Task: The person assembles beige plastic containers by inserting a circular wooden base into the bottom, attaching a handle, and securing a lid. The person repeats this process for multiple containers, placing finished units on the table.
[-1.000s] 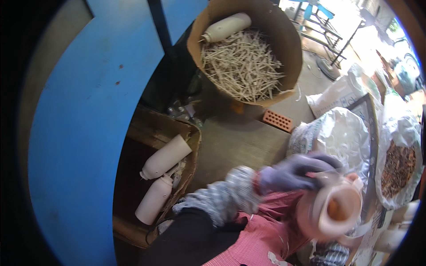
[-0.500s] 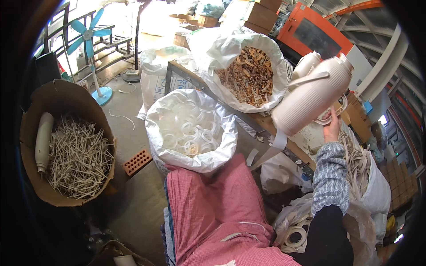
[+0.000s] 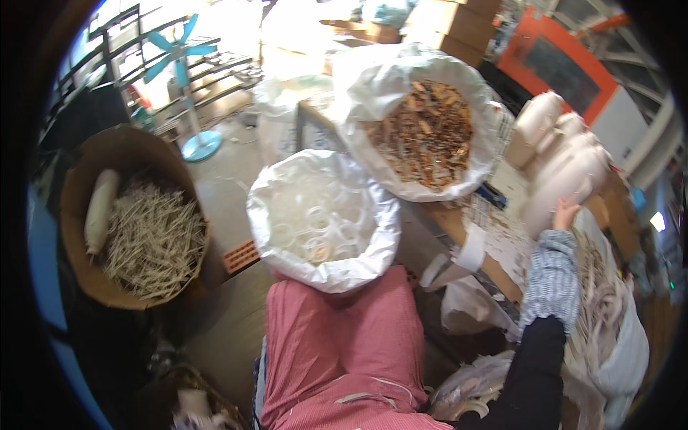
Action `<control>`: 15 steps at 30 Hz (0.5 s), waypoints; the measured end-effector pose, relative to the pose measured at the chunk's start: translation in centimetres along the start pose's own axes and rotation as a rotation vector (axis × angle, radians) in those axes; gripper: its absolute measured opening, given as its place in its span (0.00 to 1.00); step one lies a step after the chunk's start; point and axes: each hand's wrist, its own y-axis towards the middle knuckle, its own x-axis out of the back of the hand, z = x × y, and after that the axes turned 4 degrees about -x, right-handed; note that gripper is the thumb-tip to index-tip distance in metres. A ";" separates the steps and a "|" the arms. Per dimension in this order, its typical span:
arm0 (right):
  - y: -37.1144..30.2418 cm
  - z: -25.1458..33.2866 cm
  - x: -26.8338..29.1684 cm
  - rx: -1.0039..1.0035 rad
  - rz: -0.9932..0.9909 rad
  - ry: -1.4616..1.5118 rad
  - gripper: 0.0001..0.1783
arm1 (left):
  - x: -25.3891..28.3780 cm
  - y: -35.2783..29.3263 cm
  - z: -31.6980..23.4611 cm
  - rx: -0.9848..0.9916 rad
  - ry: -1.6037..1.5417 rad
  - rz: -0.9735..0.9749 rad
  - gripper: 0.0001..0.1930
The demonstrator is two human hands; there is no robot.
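Blurred by motion, my right hand [image 3: 565,216] reaches out over the right-hand table, its fingers closed at the handle side of a pale pink ribbed thermos jug [image 3: 560,188]. The jug is upright or slightly tilted, beside several similar pale jugs [image 3: 539,118]; its base is too smeared to tell whether it touches the tabletop. My left hand is out of the picture. Against my pink-covered lap stands a white sack [image 3: 383,247] of translucent plastic rings [image 3: 315,215].
Behind the rings, a white sack [image 3: 358,93] holds brown and orange small parts [image 3: 423,136]. A cardboard drum [image 3: 75,244] with thin pale sticks stands left, near a blue fan [image 3: 175,54] and a perforated brick [image 3: 241,256]. Pale strips [image 3: 595,287] fill a sack right of my arm.
My right hand has carried the thermos jug away from me, from above the table's near part to the other jugs. The whole view has shifted a little.
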 end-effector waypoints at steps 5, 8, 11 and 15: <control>-8.6 5.1 -7.7 0.459 -0.128 0.042 0.33 | 8.4 2.6 -1.7 -0.423 -0.042 -0.810 0.21; -26.1 18.5 -6.3 0.279 0.830 0.730 0.12 | 25.9 -3.4 -16.8 -0.732 -0.317 -0.883 0.20; -38.0 23.3 -8.4 0.337 1.073 0.525 0.07 | 32.7 -5.7 -23.4 -1.025 -0.402 -1.047 0.18; -48.7 22.5 -16.6 0.389 1.021 0.486 0.12 | 34.3 -4.8 -28.8 -1.124 -0.939 -0.835 0.33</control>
